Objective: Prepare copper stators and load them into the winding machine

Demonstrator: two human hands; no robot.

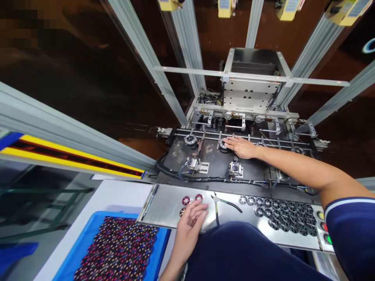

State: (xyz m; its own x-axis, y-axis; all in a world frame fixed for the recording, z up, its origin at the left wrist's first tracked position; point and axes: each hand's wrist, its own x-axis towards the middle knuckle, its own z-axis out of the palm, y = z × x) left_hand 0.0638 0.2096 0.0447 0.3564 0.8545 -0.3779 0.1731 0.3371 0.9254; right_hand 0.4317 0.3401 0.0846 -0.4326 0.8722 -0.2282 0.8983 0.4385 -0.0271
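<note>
My right hand (241,147) reaches far forward onto the black machine bed (215,154), fingers stretched flat over a round part in a fixture (223,145). A similar round part (190,139) sits in the fixture to its left. My left hand (190,220) rests on the steel shelf (164,207) near me, fingers curled loosely beside three small red wound coils (186,200). Whether it grips one is hidden.
A blue tray (90,234) full of red coils lies at lower left. Black-handled pliers (218,207) lie on the shelf, with several silver ring parts (281,214) to the right. Coloured buttons (324,227) sit at the shelf's right end. Aluminium frame posts surround the machine.
</note>
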